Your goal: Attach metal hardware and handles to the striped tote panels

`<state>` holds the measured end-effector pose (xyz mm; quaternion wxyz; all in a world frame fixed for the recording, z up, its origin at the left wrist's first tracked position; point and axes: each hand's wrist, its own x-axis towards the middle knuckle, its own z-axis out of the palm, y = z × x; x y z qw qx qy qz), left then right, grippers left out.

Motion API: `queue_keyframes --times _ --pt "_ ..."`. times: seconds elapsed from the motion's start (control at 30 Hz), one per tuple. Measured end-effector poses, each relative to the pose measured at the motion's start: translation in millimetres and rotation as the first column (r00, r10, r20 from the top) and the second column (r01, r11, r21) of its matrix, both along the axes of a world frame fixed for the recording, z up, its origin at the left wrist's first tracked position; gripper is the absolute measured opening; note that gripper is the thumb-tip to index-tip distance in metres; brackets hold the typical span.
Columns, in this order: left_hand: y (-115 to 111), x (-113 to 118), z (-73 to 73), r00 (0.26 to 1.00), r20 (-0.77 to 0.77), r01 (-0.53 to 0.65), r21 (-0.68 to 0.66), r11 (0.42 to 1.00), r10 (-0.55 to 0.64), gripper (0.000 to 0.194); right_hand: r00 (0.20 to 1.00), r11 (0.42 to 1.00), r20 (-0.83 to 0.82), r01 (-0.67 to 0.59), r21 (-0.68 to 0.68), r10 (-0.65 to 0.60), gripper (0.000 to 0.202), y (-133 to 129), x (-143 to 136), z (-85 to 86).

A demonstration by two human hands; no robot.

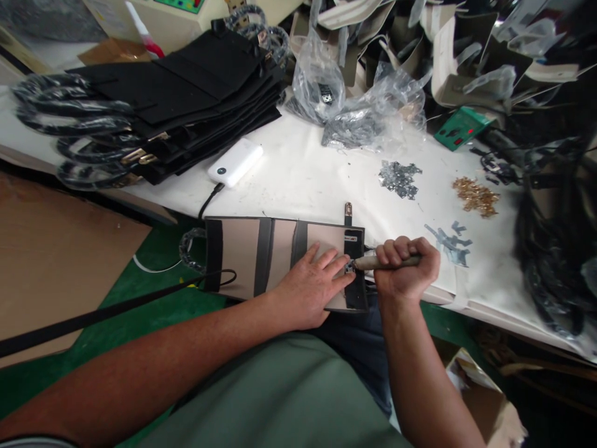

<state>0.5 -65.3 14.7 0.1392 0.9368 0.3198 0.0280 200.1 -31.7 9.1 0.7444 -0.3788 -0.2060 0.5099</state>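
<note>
Presently across near edge of white table (298,180): flat beige-and-black panel (237,249), left hand (311,286) splayed on it; right hand (405,270) clenching slender grey-brown tool (366,263), whose tip, if slipping, could jab left fingers.

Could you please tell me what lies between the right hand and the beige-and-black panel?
In the head view, the front part of the tool gripped by the right hand spans that stretch, its tip at the panel.
</note>
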Motion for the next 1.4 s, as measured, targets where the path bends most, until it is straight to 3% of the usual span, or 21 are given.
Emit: queue_keyframes --times 0.2,0.33,0.4,0.47,0.53,0.6,0.7,0.8,0.87,1.1,1.2,1.27,1.3,1.4 --pt "0 1 -1.2 1.000 0.001 0.005 0.005 1.000 -0.005 0.082 0.995 0.996 0.099 -0.037 0.082 0.028 0.034 -1 -11 4.7" --pt "0 1 -1.7 1.000 0.017 0.004 0.001 1.000 -0.004 0.082 0.953 0.979 0.294 -0.125 0.162 0.073 0.032 -9 -26 8.7" --pt "-1 0 -2.9 0.999 0.034 0.006 -0.002 1.000 -0.006 0.081 0.863 0.967 0.497 -0.192 0.167 0.086 0.032 -15 -33 9.9" --pt "-2 -2 -5.1 0.999 0.054 0.004 -0.010 1.000 -0.003 0.081 0.691 0.949 0.716 -0.283 0.142 0.099 0.031 -20 -37 10.1" --pt "-4 -5 -8.2 0.997 0.073 -0.011 -0.016 1.000 0.012 0.080 0.562 0.939 0.819 -0.331 0.096 0.114 0.031 -20 -38 10.0" --pt "-6 -7 -11.1 0.996 0.087 -0.023 -0.013 1.000 0.024 0.079 0.607 0.949 0.783 -0.307 0.070 0.138 0.033 -16 -36 10.5" --pt "-8 -8 -13.1 0.995 0.091 -0.034 0.005 0.999 0.034 0.081 0.784 0.966 0.602 -0.247 0.081 0.150 0.036 -6 -31 14.0" --pt "-8 -7 -11.8 0.995 0.096 -0.035 0.010 0.999 0.034 0.081 0.814 0.954 0.559 -0.272 0.125 0.158 0.037 -2 -30 19.3" --pt "-7 -7 -10.6 0.994 0.103 -0.031 0.001 1.000 0.031 0.080 0.742 0.936 0.645 -0.332 0.115 0.184 0.036 -3 -33 23.0" --pt "-7 -6 -13.0 0.988 0.151 -0.029 -0.038 0.999 0.035 0.076 0.269 0.812 0.944 -0.583 0.001 0.192 0.034 -6 -52 34.2" --pt "-6 -6 -12.9 0.986 0.165 -0.028 -0.048 0.998 0.036 0.078 0.163 0.781 0.976 -0.625 -0.013 0.147 0.031 -7 -53 30.4" --pt "-6 -6 -11.2 0.988 0.147 -0.038 -0.044 0.998 0.044 0.078 0.192 0.796 0.970 -0.605 -0.002 0.149 0.030 -8 -48 24.4" --pt "-6 -7 -10.0 0.990 0.135 -0.042 -0.039 0.998 0.047 0.078 0.248 0.814 0.955 -0.581 0.010 0.165 0.029 -8 -45 21.6" --pt "-5 -8 -7.8 0.992 0.115 -0.043 -0.026 0.999 0.046 0.080 0.547 0.884 0.803 -0.463 0.054 0.237 0.031 -7 -34 23.1"
